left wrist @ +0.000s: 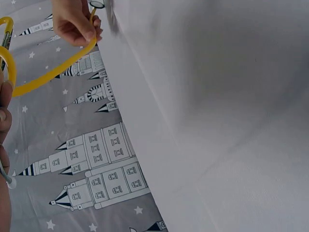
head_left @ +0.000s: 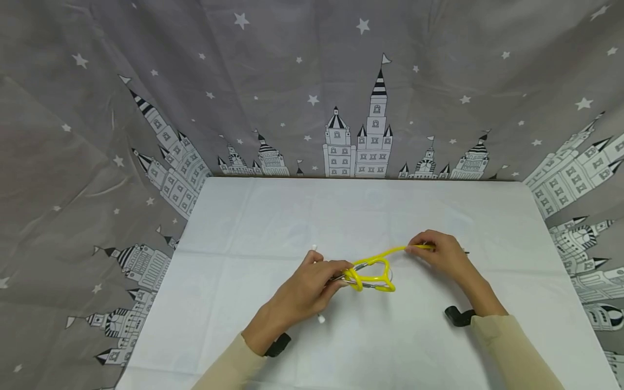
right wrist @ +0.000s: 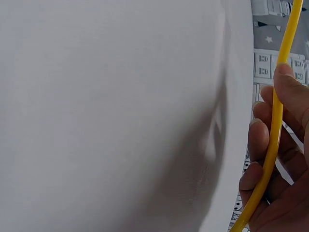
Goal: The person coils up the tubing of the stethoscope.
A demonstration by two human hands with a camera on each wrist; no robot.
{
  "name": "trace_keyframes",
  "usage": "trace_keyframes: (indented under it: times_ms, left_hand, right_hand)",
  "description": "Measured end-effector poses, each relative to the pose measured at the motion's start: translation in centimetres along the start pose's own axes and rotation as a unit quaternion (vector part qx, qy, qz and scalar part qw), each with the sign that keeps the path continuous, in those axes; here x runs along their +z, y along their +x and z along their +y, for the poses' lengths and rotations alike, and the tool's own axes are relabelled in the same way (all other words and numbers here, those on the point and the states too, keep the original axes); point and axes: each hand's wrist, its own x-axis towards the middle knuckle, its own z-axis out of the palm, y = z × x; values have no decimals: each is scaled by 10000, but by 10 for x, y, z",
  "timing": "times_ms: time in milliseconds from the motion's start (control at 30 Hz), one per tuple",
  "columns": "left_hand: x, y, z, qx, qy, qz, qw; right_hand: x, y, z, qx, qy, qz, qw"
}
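A stethoscope with yellow tubing [head_left: 390, 251] is held over the white table by both hands. My left hand [head_left: 304, 286] grips it where the tubing loops around the metal ear tubes, thumb and fingers close together. White ear tips [head_left: 320, 318] stick out on either side of that hand. Farther right, my right hand [head_left: 441, 253] pinches the long yellow tube, which runs between thumb and fingers and across the palm in the right wrist view [right wrist: 275, 130]. Beyond the right hand, the round end piece [left wrist: 97, 4] shows partly at the top of the left wrist view.
A white cloth covers the table [head_left: 234, 227]. Behind and beside it hangs a grey curtain [head_left: 273, 70] printed with castles and stars. Black wrist devices [head_left: 458, 316] sit by the beige sleeves [head_left: 512, 346].
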Motion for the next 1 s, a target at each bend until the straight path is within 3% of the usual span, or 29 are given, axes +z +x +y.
trace_keyframes:
  times_ms: [300, 567, 733, 1000]
  left_hand:
    - [-7, 0, -12, -343, 93, 98, 9993]
    - [-5, -1, -16, -247, 130, 137, 9995]
    - [-6, -1, -16, -306, 171, 120, 9993]
    - [-5, -5, -20, -228, 305, 219, 9990]
  right_hand:
    - [3, -25, -9, -318, -205, -330, 9987]
    - [-3, -42, -18, -415, -108, -852, 9954]
    - [-9, -51, -24, -550, 9, -1339, 9895]
    - [-25, -67, -44, -758, -134, -1775, 9811]
